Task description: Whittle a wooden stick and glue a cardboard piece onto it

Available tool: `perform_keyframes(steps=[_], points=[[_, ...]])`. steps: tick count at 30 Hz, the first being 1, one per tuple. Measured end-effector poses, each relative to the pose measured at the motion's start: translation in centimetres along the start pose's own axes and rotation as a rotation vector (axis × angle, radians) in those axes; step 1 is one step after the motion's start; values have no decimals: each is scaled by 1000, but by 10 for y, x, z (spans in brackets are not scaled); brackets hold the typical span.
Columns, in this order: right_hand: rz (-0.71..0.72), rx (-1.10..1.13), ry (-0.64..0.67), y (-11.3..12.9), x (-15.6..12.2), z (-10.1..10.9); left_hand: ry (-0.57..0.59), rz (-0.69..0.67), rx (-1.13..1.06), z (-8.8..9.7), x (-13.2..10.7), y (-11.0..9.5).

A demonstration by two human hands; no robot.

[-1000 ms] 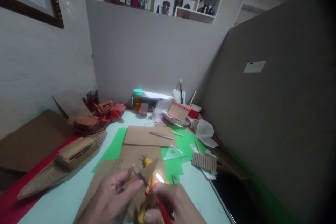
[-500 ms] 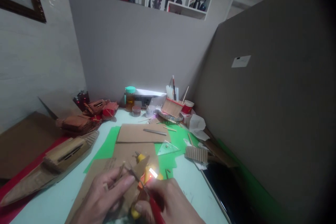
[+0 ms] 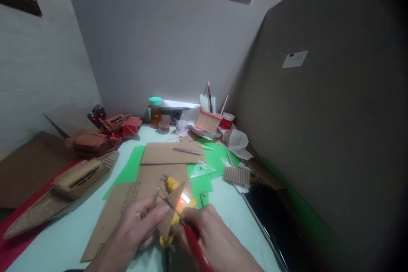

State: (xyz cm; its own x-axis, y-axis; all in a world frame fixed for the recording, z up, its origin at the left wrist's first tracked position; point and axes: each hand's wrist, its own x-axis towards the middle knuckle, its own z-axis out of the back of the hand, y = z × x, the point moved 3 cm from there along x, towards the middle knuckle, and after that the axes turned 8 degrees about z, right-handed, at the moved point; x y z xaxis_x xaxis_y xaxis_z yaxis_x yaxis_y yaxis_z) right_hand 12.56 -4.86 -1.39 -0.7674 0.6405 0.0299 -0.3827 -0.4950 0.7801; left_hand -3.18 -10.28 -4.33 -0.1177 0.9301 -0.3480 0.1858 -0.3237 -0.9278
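Note:
My left hand [image 3: 137, 223] is closed, pinching a thin brown strip [image 3: 155, 200] between thumb and fingers. In my right hand [image 3: 212, 229] is a red-handled tool [image 3: 194, 240], its slim metal tip meeting my left fingertips; I cannot tell its exact kind. A triangular cardboard piece [image 3: 174, 204] shows between the two hands, and what grips it is partly hidden. Beneath it a yellow glue gun [image 3: 172, 183] lies on the cardboard sheet [image 3: 148, 182], a bright glare beside it.
A metal ruler [image 3: 186, 151] and a clear set square [image 3: 202, 170] lie ahead. The cardboard boat [image 3: 81, 182] stands left, reddish models [image 3: 92, 142] behind it. A corrugated piece [image 3: 236, 175] and a dark glossy panel [image 3: 267, 216] are right. Jars [image 3: 155, 112] line the back.
The view has tipped downward. Both hands have shifted slightly right, and the triangular cardboard piece now shows more fully between them. The red-handled tool stays in my right hand.

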Motion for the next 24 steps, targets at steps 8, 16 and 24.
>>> perform_keyframes(steps=[8,16,24], points=[[26,67,34,2,-1,6,20,-55,155,0,1,-3],[-37,37,-12,-10,-3,5,44,36,92,-5,17,18],[-45,88,-249,-18,7,39,-135,17,-20,20,12,1]])
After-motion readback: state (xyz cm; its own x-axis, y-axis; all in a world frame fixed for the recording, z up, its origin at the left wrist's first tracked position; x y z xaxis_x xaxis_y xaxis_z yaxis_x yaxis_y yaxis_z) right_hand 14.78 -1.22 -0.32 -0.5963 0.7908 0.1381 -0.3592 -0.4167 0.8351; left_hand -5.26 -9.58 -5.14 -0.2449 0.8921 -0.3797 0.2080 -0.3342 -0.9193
